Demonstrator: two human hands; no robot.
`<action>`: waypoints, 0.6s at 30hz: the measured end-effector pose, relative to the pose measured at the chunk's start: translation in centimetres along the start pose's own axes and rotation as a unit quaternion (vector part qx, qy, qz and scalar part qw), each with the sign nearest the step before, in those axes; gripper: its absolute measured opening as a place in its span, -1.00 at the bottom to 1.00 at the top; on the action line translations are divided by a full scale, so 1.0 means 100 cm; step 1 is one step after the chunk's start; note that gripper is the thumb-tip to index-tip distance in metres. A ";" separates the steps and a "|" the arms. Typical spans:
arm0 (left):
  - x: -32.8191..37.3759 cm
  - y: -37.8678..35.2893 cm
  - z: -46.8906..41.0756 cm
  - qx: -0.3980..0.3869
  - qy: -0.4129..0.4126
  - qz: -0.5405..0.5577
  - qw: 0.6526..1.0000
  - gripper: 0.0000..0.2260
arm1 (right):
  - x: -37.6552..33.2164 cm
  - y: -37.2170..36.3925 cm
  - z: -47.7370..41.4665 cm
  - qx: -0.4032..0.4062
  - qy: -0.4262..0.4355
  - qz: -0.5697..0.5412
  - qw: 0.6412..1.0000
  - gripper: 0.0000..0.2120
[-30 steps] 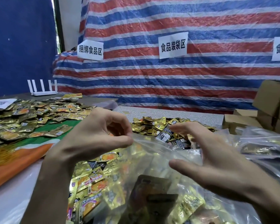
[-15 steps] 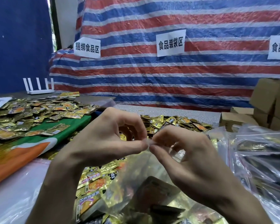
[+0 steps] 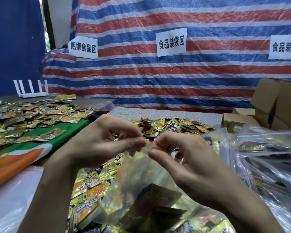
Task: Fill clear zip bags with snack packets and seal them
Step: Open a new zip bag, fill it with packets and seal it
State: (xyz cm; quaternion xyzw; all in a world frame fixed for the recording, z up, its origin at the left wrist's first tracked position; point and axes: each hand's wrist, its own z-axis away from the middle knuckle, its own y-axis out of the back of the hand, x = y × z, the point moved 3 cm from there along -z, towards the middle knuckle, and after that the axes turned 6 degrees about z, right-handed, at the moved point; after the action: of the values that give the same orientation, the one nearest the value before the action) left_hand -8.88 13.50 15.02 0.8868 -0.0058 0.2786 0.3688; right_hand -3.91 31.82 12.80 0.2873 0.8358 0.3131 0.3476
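Observation:
A clear zip bag (image 3: 141,182) hangs in front of me with gold and dark snack packets (image 3: 158,204) inside it. My left hand (image 3: 104,142) pinches the bag's top edge between thumb and fingers. My right hand (image 3: 180,158) pinches the same edge right beside it, fingertips almost touching the left ones. Loose gold snack packets (image 3: 91,187) lie in a heap under the bag and reach back to a farther pile (image 3: 171,126).
More packets (image 3: 32,116) cover a green and orange cloth (image 3: 23,158) at left. Filled clear bags (image 3: 267,157) are stacked at right, cardboard boxes (image 3: 275,101) behind them. A white router (image 3: 32,89) stands back left. A striped tarp with paper signs closes the back.
One second ago my right hand was open and apart from the left. It came in and pinched the bag's top next to my left hand. The bag has lifted a little.

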 end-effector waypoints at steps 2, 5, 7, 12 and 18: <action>-0.010 0.004 0.001 0.027 0.000 0.021 0.999 -0.84 | 0.004 0.001 -0.001 -0.015 -0.014 0.002 1.000 -0.75; -0.026 0.011 0.005 0.065 0.027 0.077 0.995 -0.75 | 0.012 0.000 -0.003 -0.039 -0.035 0.016 0.999 -0.76; -0.036 0.014 0.008 0.084 0.045 0.099 0.990 -0.61 | 0.017 0.000 -0.003 -0.046 -0.045 0.030 0.997 -0.79; -0.049 0.022 0.015 0.123 0.072 0.143 0.979 -0.58 | 0.024 0.004 -0.004 -0.074 -0.070 0.045 0.994 -0.85; -0.061 0.027 0.019 0.147 0.077 0.136 0.977 -0.80 | 0.028 0.013 -0.002 -0.100 -0.087 0.066 0.989 -0.87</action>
State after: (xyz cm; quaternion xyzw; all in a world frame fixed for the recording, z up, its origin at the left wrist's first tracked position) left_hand -13.68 9.11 12.64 0.8980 -0.0567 0.3917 0.1921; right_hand -5.35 34.50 12.68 0.3319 0.7458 0.3918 0.4244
